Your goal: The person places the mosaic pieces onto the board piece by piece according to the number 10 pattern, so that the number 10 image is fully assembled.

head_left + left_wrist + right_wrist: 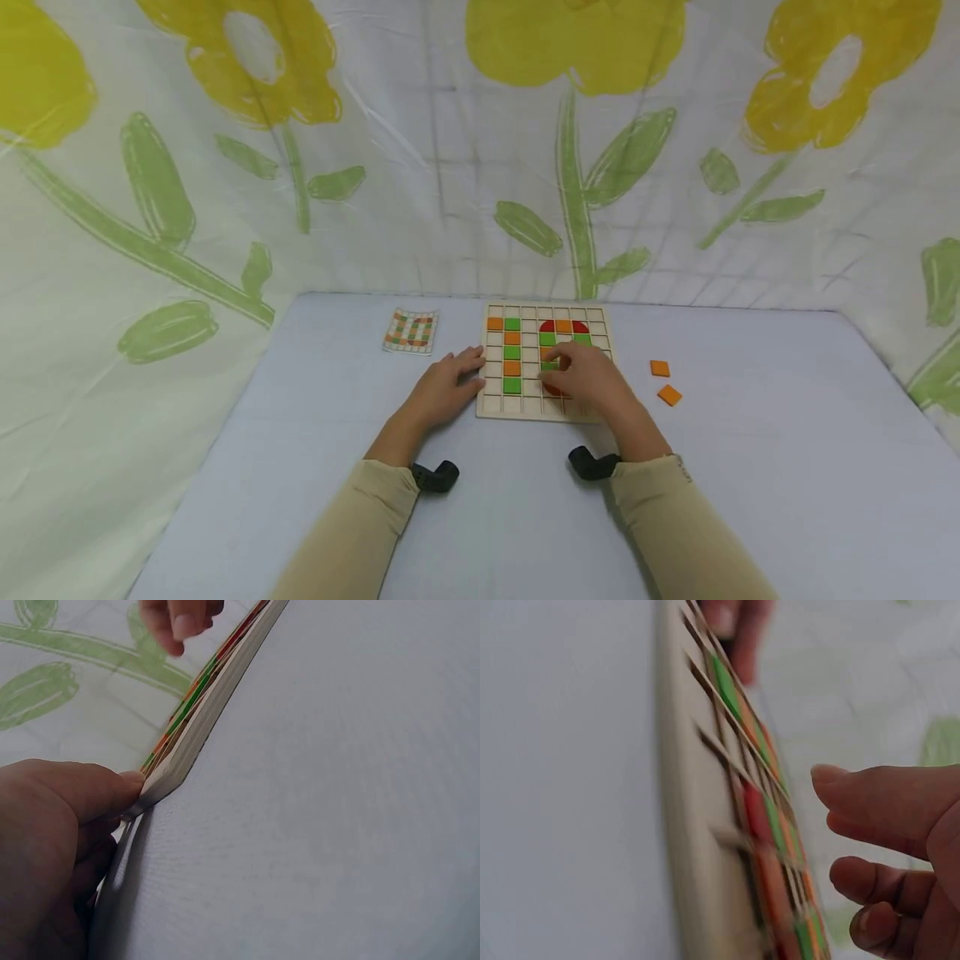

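Note:
A pale wooden grid board (495,406) lies on the table with green, orange and red tiles in its squares. My left hand (446,387) is at the board's left edge, the thumb (129,784) touching the near corner in the left wrist view. Over the board's right half hovers my right hand (588,375); its thumb and index finger are bent over the right tile group, and no tile shows between them. In the right wrist view the right thumb (870,791) stands apart from the board. A column of green and orange tiles (512,352) fills the left half.
Left of the board lies a small printed pattern card (410,331). Two loose orange tiles, one farther back (659,368) and one nearer (670,395), lie to its right. A white cloth with painted yellow flowers (510,267) hangs behind the table (495,500).

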A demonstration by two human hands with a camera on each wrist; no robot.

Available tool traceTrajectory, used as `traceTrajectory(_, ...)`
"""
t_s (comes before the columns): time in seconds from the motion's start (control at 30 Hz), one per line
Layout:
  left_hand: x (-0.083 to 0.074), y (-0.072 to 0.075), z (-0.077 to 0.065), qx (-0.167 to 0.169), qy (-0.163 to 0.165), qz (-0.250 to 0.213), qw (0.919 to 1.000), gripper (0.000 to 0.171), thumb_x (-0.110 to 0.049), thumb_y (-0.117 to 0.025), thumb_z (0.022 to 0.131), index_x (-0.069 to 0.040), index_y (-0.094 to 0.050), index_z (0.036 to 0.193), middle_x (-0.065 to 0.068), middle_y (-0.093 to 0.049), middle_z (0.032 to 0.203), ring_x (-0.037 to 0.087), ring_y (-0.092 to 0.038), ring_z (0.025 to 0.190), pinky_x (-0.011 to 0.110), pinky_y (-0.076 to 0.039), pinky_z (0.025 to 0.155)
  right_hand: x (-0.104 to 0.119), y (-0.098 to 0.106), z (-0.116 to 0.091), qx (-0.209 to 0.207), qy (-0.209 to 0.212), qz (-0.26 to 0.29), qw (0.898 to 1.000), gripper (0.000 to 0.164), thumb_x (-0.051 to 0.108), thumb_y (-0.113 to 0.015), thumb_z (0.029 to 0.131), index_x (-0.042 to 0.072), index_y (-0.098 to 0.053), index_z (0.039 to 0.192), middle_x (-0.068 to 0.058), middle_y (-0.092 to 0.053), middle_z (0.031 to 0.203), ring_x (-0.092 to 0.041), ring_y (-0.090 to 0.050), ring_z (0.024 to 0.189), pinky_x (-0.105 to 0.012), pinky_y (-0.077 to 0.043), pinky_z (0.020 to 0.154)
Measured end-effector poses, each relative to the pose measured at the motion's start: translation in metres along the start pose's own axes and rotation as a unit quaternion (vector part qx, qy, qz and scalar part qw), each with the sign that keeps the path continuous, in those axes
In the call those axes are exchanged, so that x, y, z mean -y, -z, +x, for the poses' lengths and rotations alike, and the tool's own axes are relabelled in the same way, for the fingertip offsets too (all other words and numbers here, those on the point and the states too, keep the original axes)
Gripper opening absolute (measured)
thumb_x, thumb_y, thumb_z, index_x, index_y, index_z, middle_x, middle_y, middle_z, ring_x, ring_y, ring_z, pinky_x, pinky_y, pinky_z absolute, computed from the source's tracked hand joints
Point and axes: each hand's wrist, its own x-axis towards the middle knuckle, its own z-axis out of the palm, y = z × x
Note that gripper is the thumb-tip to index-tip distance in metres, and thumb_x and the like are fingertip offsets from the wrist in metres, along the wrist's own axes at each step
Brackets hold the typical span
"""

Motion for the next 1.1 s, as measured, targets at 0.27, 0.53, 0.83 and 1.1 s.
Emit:
traceTrajectory(0.27, 0.000, 0.003, -0.003, 0.002, 0.004, 0.004, 1.0000, 0.045, -0.028, -0.063, 0.097, -0.014, -0.057, 0.140, -0.004, -0.042, 0.154, 0.033, -0.029, 0.147, 0.049, -0.023, 0.122, -0.064, 0.060, -0.012, -0.033, -0.110, 0.003, 0.993, 0.051, 0.037, -0.064, 0.093, 0.005, -0.058, 0.132, -0.025, -0.055, 0.124, -0.036, -0.053, 0.105, -0.044, -0.052, 0.079)
traceTrajectory(0.53, -0.001, 0.004, -0.005, 0.005, 0.007, -0.001, 1.0000, 0.045, -0.029, -0.062, 0.097, -0.014, -0.057, 0.140, -0.004, -0.041, 0.155, 0.035, -0.027, 0.147, 0.051, -0.022, 0.122, -0.095, 0.073, -0.019, -0.013, -0.177, 0.005, 0.984, 0.054, 0.037, -0.063, 0.093, 0.003, -0.053, 0.135, -0.027, -0.052, 0.129, -0.038, -0.054, 0.105, -0.049, -0.049, 0.087)
traceTrajectory(0.83, -0.002, 0.002, -0.003, 0.002, 0.003, 0.002, 1.0000, 0.045, -0.028, -0.062, 0.098, -0.014, -0.057, 0.140, -0.003, -0.042, 0.154, 0.036, -0.028, 0.147, 0.051, -0.023, 0.122, -0.101, 0.062, -0.015, -0.060, -0.107, 0.019, 0.992, 0.039, 0.017, -0.066, 0.091, 0.006, -0.061, 0.129, -0.020, -0.061, 0.121, -0.034, -0.056, 0.101, -0.041, -0.050, 0.079)
traceTrajectory(1.1, -0.003, 0.003, -0.002, 0.007, 0.003, 0.004, 1.0000, 0.045, -0.029, -0.061, 0.098, -0.014, -0.057, 0.140, -0.005, -0.041, 0.154, 0.032, -0.028, 0.148, 0.049, -0.022, 0.123, -0.101, 0.066, -0.016, -0.034, -0.124, 0.030, 0.991, 0.047, 0.022, -0.068, 0.090, 0.005, -0.059, 0.133, -0.023, -0.054, 0.134, -0.039, -0.049, 0.118, -0.053, -0.046, 0.096)
